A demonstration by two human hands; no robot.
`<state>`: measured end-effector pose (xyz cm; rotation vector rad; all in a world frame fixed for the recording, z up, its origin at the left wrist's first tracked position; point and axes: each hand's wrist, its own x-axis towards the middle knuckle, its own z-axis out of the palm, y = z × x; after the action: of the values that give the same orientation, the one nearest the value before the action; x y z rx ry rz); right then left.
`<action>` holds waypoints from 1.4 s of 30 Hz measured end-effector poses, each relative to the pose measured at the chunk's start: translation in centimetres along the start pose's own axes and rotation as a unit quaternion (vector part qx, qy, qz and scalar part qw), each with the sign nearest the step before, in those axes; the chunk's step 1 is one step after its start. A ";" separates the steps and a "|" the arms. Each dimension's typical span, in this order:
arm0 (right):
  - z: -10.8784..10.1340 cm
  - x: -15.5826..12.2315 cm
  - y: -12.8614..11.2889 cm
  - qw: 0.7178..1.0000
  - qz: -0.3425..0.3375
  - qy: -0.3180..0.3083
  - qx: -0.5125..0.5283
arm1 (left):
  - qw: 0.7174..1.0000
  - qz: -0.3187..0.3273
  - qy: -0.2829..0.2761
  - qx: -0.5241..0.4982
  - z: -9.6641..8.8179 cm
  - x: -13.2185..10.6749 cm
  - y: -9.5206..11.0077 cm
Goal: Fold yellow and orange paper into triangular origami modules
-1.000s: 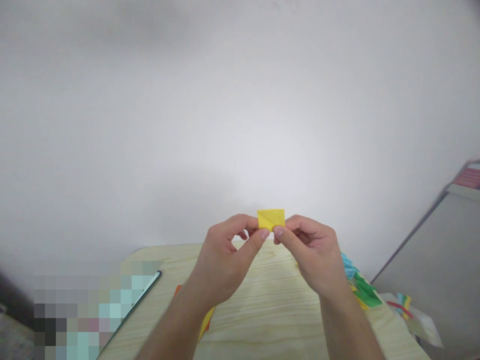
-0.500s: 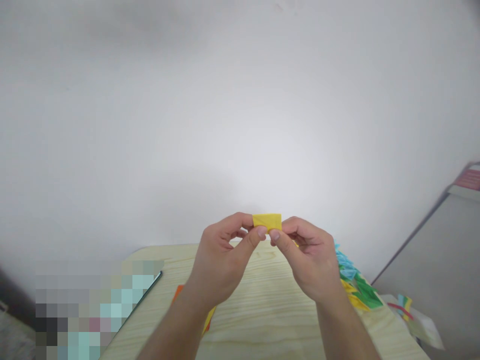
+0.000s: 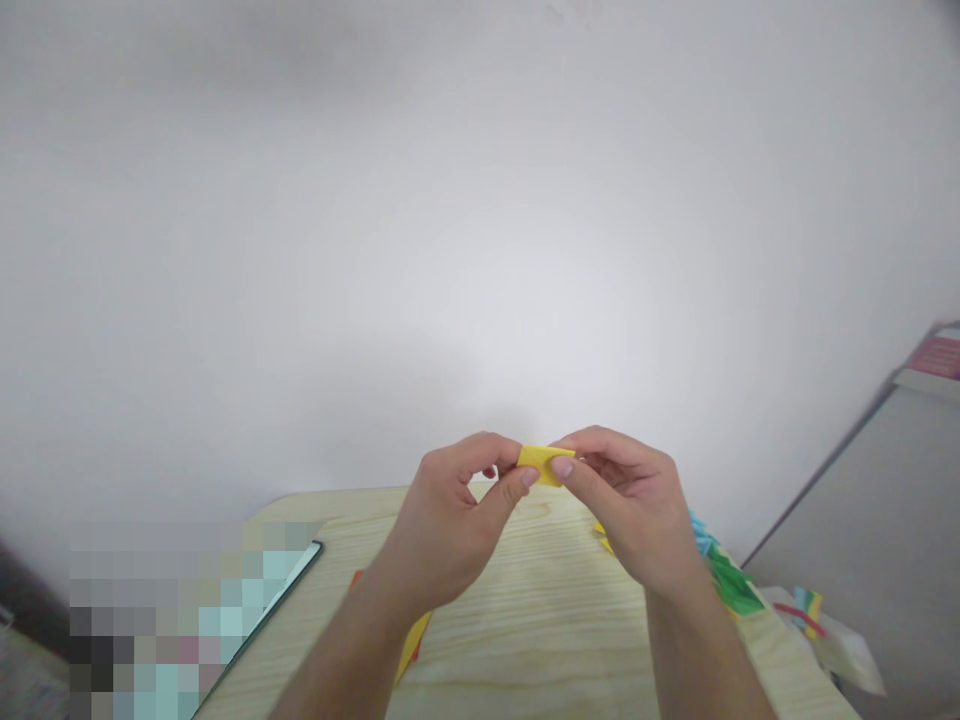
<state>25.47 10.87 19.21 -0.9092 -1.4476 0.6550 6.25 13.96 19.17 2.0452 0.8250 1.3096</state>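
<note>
A small folded piece of yellow paper [image 3: 544, 466] is held up above the far part of the table, pinched between both hands. My left hand [image 3: 459, 520] grips its left end between thumb and fingers. With the thumb pressed on the front face, my right hand [image 3: 628, 505] holds the right end. Behind my left forearm, orange and yellow paper sheets [image 3: 414, 645] lie partly hidden on the table.
The wood-grain table [image 3: 510, 640] meets a white wall [image 3: 480, 250]. Green folded paper [image 3: 733, 585] and blue folded paper [image 3: 702, 533] lie at the right edge. A dark-edged screen, partly pixelated [image 3: 262, 610], is on the left. A whitish bag [image 3: 851, 650] sits beyond the right edge.
Both hands and the yellow paper have shifted slightly right and down. The paper is tilted differently, and my right thumb has moved up onto its face.
</note>
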 end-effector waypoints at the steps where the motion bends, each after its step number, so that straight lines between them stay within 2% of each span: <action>1: 0.0 0.0 -0.1 1.000 0.000 0.004 0.002 | 1.000 0.002 -0.005 0.001 0.0 0.0 0.0; 6: 0.2 -0.1 -1.1 1.000 0.006 0.012 -0.025 | 1.000 0.001 -0.019 -0.015 0.1 0.0 0.0; 10: 0.1 -0.2 -1.4 1.000 0.003 0.012 -0.003 | 0.999 0.000 -0.023 -0.037 0.0 0.0 -0.1; 15: 0.3 -0.3 -0.8 1.000 0.011 -0.004 0.013 | 0.998 0.003 -0.030 -0.048 -0.1 0.0 0.0; 22: 0.4 -0.3 -0.2 1.000 -0.022 0.002 -0.001 | 0.998 0.009 -0.052 -0.034 -0.2 -0.1 0.3; 26: 0.3 -0.2 -0.6 1.000 -0.016 0.014 0.016 | 0.998 0.009 -0.042 -0.040 0.0 0.0 0.1; 31: 0.3 -0.1 -0.4 0.998 0.027 0.017 0.057 | 0.998 -0.014 -0.012 -0.061 0.1 0.1 -0.2; 37: 0.7 -0.1 -0.1 0.996 0.033 0.047 0.075 | 0.990 -0.043 0.018 -0.137 0.5 -0.1 -0.7; 42: 0.7 0.1 0.0 0.994 0.053 0.026 0.091 | 0.984 -0.048 0.030 -0.170 0.5 -0.3 -0.7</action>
<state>24.82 10.99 19.21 -0.8574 -1.2767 0.8223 6.51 14.11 18.34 1.6875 0.6650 1.3580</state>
